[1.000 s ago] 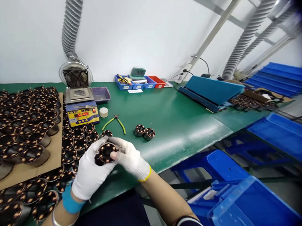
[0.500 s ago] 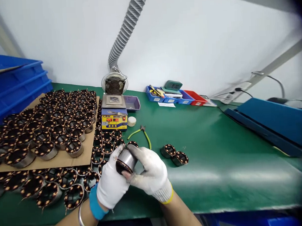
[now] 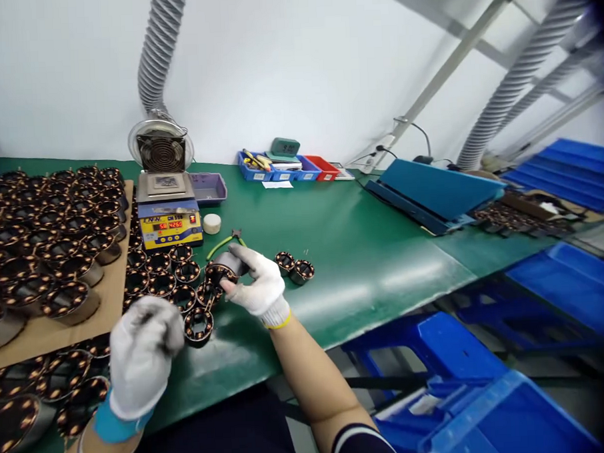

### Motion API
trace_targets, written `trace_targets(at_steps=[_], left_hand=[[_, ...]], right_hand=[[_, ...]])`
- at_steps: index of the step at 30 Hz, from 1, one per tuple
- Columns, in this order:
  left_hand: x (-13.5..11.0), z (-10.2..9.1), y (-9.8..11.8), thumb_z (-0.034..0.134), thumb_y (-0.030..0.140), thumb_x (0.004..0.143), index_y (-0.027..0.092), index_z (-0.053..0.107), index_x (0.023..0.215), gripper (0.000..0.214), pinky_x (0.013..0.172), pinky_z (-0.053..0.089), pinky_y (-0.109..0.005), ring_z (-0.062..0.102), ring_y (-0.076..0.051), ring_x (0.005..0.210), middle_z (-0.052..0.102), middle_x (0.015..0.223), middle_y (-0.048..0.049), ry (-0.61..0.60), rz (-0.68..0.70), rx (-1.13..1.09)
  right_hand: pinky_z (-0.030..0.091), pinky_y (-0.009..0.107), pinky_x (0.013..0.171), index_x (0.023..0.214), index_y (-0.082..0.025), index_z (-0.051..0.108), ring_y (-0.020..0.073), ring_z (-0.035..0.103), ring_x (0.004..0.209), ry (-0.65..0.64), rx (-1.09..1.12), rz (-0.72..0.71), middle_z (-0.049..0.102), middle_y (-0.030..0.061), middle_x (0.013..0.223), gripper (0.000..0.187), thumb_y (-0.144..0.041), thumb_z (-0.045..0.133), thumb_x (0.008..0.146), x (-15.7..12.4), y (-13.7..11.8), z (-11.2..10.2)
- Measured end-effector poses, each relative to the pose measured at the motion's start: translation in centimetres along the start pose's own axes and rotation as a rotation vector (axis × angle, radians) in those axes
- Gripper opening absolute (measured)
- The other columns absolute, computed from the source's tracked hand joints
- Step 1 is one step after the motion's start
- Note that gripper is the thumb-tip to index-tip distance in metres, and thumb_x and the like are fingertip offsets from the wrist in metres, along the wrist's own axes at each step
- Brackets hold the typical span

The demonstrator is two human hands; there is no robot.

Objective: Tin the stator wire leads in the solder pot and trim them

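Note:
Both my hands wear white gloves. My right hand (image 3: 254, 285) is closed around a round metal stator with copper windings (image 3: 220, 268), holding it just above the green mat (image 3: 363, 250). My left hand (image 3: 142, 354) hovers lower left, blurred by motion, with its fingers curled over the stators (image 3: 199, 324) lying on the mat; I cannot make out whether it holds anything. Two more stators (image 3: 294, 267) sit side by side just right of my right hand. Green-handled cutters (image 3: 225, 241) lie behind the held stator.
Cardboard (image 3: 51, 331) at left carries several rows of stators. A yellow-fronted solder pot (image 3: 169, 222) with a fan and grey duct (image 3: 163, 149) stands behind. Small blue and red bins (image 3: 284, 167) line the wall. Blue crates (image 3: 490, 412) and a stool sit right of the bench edge.
My left hand has let go of the stator and dropped down to the left. My right hand carried the stator forward over the mat. The view swung back to the right.

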State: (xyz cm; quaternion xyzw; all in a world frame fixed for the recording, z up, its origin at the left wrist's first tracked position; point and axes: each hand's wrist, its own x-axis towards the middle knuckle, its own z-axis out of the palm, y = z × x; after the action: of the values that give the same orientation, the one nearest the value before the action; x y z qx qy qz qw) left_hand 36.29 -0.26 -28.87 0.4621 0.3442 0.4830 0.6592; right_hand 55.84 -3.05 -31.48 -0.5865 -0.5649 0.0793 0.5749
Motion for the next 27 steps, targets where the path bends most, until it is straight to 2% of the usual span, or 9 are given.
trace_targets(at_steps=[2,4,6,9,13,18,20,23,27], left_hand=[[0.6,0.3,-0.5,0.067,0.043,0.078,0.021,0.060,0.084,0.024,0.049,0.047,-0.020,0.056,-0.012,0.057,0.059,0.067,0.0020,0.104,0.063,-0.080],[1.1,0.7,-1.1,0.065,0.049,0.081,0.023,0.059,0.106,0.037,0.059,0.054,-0.026,0.063,-0.017,0.080,0.063,0.098,-0.0026,0.058,0.026,-0.086],[1.3,0.9,-1.6,0.063,0.053,0.082,0.023,0.055,0.118,0.048,0.063,0.056,-0.029,0.063,-0.020,0.090,0.059,0.114,-0.0053,-0.064,-0.028,0.004],[1.5,0.9,-2.0,0.067,0.052,0.079,0.016,0.063,0.107,0.047,0.056,0.051,-0.023,0.061,-0.016,0.075,0.063,0.094,-0.0050,-0.143,-0.065,0.198],[1.3,0.4,-1.7,0.074,0.044,0.072,0.012,0.064,0.081,0.034,0.044,0.040,-0.019,0.050,-0.010,0.053,0.057,0.062,0.0002,-0.043,-0.044,0.209],[0.7,0.2,-1.4,0.061,0.046,0.082,0.019,0.052,0.079,0.029,0.044,0.037,-0.018,0.048,-0.009,0.053,0.051,0.065,0.0044,0.094,0.082,0.077],[0.6,0.7,-1.5,0.061,0.051,0.082,0.019,0.053,0.093,0.035,0.043,0.038,-0.019,0.050,-0.010,0.056,0.054,0.074,0.0031,0.045,0.063,0.113],[0.8,1.6,-1.7,0.074,0.053,0.071,0.017,0.051,0.112,0.059,0.042,0.039,-0.019,0.054,-0.011,0.059,0.059,0.079,0.0009,-0.067,-0.076,0.226],[1.1,1.8,-1.9,0.075,0.053,0.069,0.013,0.061,0.091,0.048,0.040,0.036,-0.019,0.047,-0.009,0.049,0.061,0.067,-0.0009,-0.141,-0.173,0.297]], right_hand=[[0.054,0.038,0.086,0.120,-0.017,0.064,0.0270,0.064,0.097,0.006,0.047,0.041,0.067,0.0096,0.111,0.063,-0.053,0.070,0.069,0.0,0.0,0.2],[0.054,0.037,0.085,0.119,-0.017,0.064,0.0267,0.064,0.097,0.011,0.073,0.045,0.067,0.0098,0.112,0.063,-0.052,0.071,0.068,0.0,-0.1,0.3],[0.055,0.036,0.083,0.119,-0.015,0.064,0.0262,0.064,0.096,0.011,0.082,0.022,0.067,0.0103,0.111,0.061,-0.049,0.072,0.069,-0.1,-0.2,0.5],[0.056,0.034,0.080,0.118,-0.014,0.064,0.0250,0.065,0.093,0.002,0.091,-0.015,0.068,0.0107,0.110,0.059,-0.045,0.074,0.069,-0.2,-0.2,0.7],[0.056,0.033,0.079,0.118,-0.014,0.065,0.0245,0.065,0.092,-0.001,0.088,-0.025,0.069,0.0104,0.108,0.060,-0.045,0.074,0.068,-0.2,0.2,1.0],[0.054,0.035,0.085,0.117,-0.016,0.065,0.0258,0.064,0.098,0.013,0.049,0.057,0.068,0.0091,0.109,0.062,-0.050,0.072,0.066,0.2,0.6,1.1],[0.053,0.036,0.087,0.117,-0.016,0.065,0.0259,0.064,0.098,0.028,0.071,0.071,0.068,0.0090,0.109,0.062,-0.051,0.072,0.066,0.3,0.8,1.1],[0.053,0.036,0.087,0.118,-0.016,0.064,0.0260,0.064,0.098,0.033,0.093,0.077,0.069,0.0095,0.109,0.062,-0.050,0.072,0.067,0.3,1.0,1.2],[0.055,0.036,0.085,0.120,-0.016,0.064,0.0267,0.065,0.099,0.002,0.071,0.081,0.068,0.0099,0.112,0.062,-0.049,0.073,0.067,0.0,0.9,1.2]])
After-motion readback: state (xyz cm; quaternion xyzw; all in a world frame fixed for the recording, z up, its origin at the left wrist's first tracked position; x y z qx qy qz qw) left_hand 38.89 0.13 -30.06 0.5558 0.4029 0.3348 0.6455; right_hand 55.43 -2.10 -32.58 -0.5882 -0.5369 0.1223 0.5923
